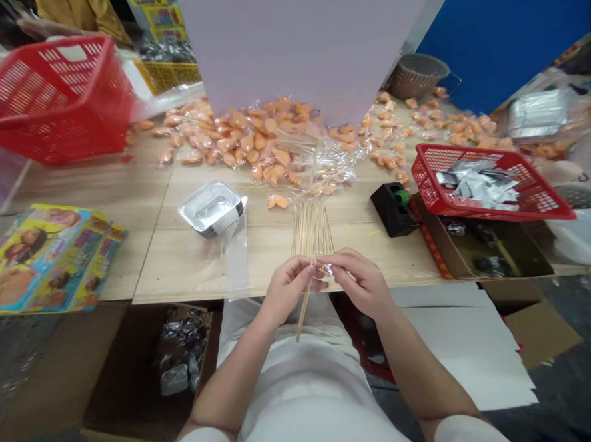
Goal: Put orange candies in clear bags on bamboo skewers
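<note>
The left hand point(288, 287) is closing its thumb and fingers around a few held sticks point(305, 310), which are slanting down past the near edge of the counter point(188, 271), over the person's lap. The right hand point(363, 282) is working just beside it, fingers curled in, pinching a small shiny clear wrapper point(327, 270). Both hands are meeting above the middle of the near edge.

Directly beyond them, a row of loose sticks point(312, 228) is lying on the counter, running away from that edge. Past its far ends, a heap of wrapped orange pieces point(260, 140) is spreading along the far edge, with more clear packaging point(326, 162) lying over its near side. Left of the loose sticks, a stack of foil trays point(211, 208) is sitting near a clear plastic strip point(237, 261) that is reaching the near edge.

Printed yellow packages point(42, 260) are lying at the near left corner, and a large red basket point(52, 102) is standing toward the far left corner. To the right of the sticks, a black tape dispenser point(393, 209) is standing beside a smaller red basket point(488, 179), which is holding silver packets point(481, 183) and resting above an open box point(482, 246) at the near edge.
</note>
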Demonstrator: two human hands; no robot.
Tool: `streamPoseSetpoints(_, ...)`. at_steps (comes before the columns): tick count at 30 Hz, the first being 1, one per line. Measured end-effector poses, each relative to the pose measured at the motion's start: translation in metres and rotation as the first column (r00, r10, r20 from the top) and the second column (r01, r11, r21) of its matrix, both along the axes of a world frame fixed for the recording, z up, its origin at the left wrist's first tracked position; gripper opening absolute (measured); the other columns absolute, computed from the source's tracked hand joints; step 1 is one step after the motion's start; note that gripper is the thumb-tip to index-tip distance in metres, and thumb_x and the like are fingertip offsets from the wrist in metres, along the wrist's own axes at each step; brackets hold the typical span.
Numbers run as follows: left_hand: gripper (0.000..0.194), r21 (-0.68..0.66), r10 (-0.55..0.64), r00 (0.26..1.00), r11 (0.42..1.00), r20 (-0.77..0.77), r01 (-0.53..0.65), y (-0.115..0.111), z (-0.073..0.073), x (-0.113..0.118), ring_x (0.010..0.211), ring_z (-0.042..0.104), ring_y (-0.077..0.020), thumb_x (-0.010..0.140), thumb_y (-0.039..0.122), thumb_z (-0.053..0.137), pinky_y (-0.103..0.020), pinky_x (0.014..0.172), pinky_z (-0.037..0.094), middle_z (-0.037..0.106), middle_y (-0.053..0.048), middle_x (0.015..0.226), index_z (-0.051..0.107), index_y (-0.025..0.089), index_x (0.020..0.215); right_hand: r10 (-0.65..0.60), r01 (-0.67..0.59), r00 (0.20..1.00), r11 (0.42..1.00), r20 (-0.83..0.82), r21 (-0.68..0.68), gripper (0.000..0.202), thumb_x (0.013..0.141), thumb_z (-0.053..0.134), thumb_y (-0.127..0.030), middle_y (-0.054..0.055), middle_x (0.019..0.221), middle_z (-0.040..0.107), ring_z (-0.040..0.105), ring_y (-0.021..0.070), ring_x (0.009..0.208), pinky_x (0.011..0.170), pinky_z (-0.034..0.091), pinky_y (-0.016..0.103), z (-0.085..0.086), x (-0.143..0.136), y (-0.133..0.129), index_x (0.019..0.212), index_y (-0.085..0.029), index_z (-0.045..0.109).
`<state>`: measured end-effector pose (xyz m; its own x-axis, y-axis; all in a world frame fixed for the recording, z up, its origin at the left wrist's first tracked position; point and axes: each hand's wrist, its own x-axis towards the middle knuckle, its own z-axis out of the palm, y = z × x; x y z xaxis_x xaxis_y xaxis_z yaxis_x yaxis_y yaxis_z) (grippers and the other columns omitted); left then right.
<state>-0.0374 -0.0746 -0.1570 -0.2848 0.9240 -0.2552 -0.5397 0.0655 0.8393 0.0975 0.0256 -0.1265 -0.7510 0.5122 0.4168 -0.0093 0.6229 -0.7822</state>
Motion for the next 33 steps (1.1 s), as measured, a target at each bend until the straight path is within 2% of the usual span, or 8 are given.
streamPoseSetpoints(3, 0.04, -0.024, 0.014, 0.999, 1.0, -0.05, -0.016, 0.001, 0.002, 0.002, 0.065, 0.07, -0.0167, 0.072, 0.05, 0.075, -0.034, 0.072, 0.059, 0.071, -0.004, 0.079, 0.063, 0.014, 0.085, -0.004, 0.004, 1.0, 1.0, 0.008, -0.03, 0.027, 0.095, 0.049, -0.019, 0.005, 0.092, 0.066, 0.062, 0.0153, 0.084, 0.074, 0.051, 0.029, -0.002, 0.004, 0.0, 0.108, -0.028, 0.071)
streamPoseSetpoints(5, 0.041, -0.037, 0.038, 0.995, 0.998, -0.088, -0.042, 0.002, 0.003, 0.003, 0.065, 0.071, -0.0163, 0.072, 0.051, 0.075, -0.031, 0.069, 0.058, 0.071, -0.004, 0.079, 0.063, 0.014, 0.085, 0.011, -0.013, 1.0, 0.995, -0.016, -0.104, 0.031, 0.094, 0.053, -0.025, 0.005, 0.102, 0.064, 0.061, 0.0169, 0.09, 0.075, 0.052, 0.031, -0.006, 0.007, 0.0, 0.122, -0.031, 0.063)
streamPoseSetpoints(9, 0.04, -0.04, 0.11, 0.987, 0.993, -0.119, -0.115, 0.003, 0.001, 0.004, 0.063, 0.07, -0.0152, 0.071, 0.051, 0.075, -0.028, 0.066, 0.057, 0.072, -0.004, 0.075, 0.062, 0.015, 0.085, -0.015, -0.007, 0.998, 0.948, -0.066, -0.317, 0.081, 0.082, 0.069, -0.041, 0.007, 0.118, 0.055, 0.06, 0.0188, 0.094, 0.07, 0.054, 0.032, -0.024, 0.008, -0.002, 0.15, -0.038, 0.026)
streamPoseSetpoints(11, 0.039, -0.028, 0.119, 0.985, 0.992, -0.128, -0.124, 0.004, 0.001, 0.005, 0.065, 0.07, -0.0158, 0.071, 0.05, 0.075, -0.029, 0.067, 0.057, 0.072, -0.003, 0.074, 0.062, 0.015, 0.083, -0.069, 0.051, 0.997, 0.915, -0.03, -0.4, 0.078, 0.081, 0.07, -0.04, 0.005, 0.107, 0.057, 0.06, 0.0169, 0.086, 0.067, 0.054, 0.03, -0.033, 0.004, -0.004, 0.148, -0.035, 0.03)
streamPoseSetpoints(14, 0.039, -0.034, 0.083, 0.988, 0.996, -0.129, -0.088, 0.003, 0.001, 0.007, 0.07, 0.071, -0.0178, 0.07, 0.049, 0.076, -0.031, 0.07, 0.058, 0.072, -0.004, 0.075, 0.063, 0.014, 0.082, -0.136, 0.111, 0.99, 0.877, -0.02, -0.468, 0.051, 0.086, 0.064, -0.033, 0.001, 0.088, 0.058, 0.057, 0.0123, 0.071, 0.059, 0.05, 0.026, -0.038, -0.002, -0.003, 0.135, -0.032, 0.051)
streamPoseSetpoints(17, 0.04, -0.041, 0.041, 0.995, 0.998, -0.096, -0.045, 0.002, 0.003, 0.006, 0.074, 0.072, -0.0191, 0.07, 0.05, 0.077, -0.032, 0.073, 0.058, 0.073, -0.005, 0.078, 0.063, 0.014, 0.083, -0.156, 0.12, 0.986, 0.909, -0.059, -0.4, 0.031, 0.088, 0.059, -0.024, 0.0, 0.082, 0.057, 0.053, 0.0106, 0.066, 0.055, 0.045, 0.024, -0.032, -0.004, -0.001, 0.117, -0.031, 0.067)
streamPoseSetpoints(21, 0.04, -0.018, -0.053, 0.998, 0.998, -0.043, 0.053, 0.0, 0.006, 0.0, 0.07, 0.072, -0.018, 0.07, 0.049, 0.077, -0.032, 0.073, 0.059, 0.073, -0.005, 0.078, 0.063, 0.015, 0.082, -0.087, 0.067, 0.992, 0.976, -0.088, -0.206, 0.03, 0.086, 0.055, -0.012, 0.001, 0.08, 0.058, 0.056, 0.0128, 0.072, 0.061, 0.046, 0.027, -0.022, -0.001, 0.004, 0.099, -0.029, 0.075)
streamPoseSetpoints(33, 0.033, 0.002, -0.207, 0.976, 0.978, 0.067, 0.207, -0.004, -0.001, -0.009, 0.075, 0.073, -0.0212, 0.081, 0.047, 0.067, -0.034, 0.075, 0.058, 0.074, -0.008, 0.088, 0.067, 0.016, 0.092, -0.083, 0.08, 0.994, 0.996, -0.073, -0.047, 0.034, 0.086, 0.051, -0.005, 0.002, 0.083, 0.061, 0.06, 0.0127, 0.074, 0.064, 0.048, 0.027, -0.017, 0.006, 0.005, 0.099, -0.027, 0.074)
